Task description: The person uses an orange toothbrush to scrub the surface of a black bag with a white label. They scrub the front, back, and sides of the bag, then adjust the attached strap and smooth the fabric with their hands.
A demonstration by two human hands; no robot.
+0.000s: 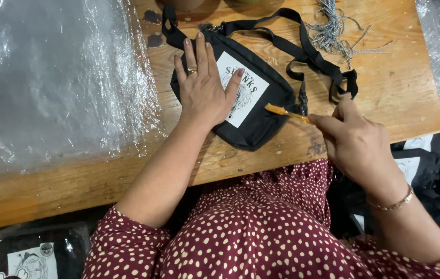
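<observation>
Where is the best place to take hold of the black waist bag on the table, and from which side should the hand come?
Probably the strap near the buckle, coming from the far right. The black waist bag lies flat under the left hand, and the right hand holds a thin orange stick at its right edge. The strap lies loose and uncovered, offering an easy grip.

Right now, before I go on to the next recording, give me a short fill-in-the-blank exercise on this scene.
1. The left hand lies flat on the black fabric waist bag with a ____ printed patch.
2. The right hand holds a thin ____ stick.
3. The bag rests on a ____ table.
4. Silver bead chains lie beside the bag's ____.

Missing words: white; orange; wooden; strap
</observation>
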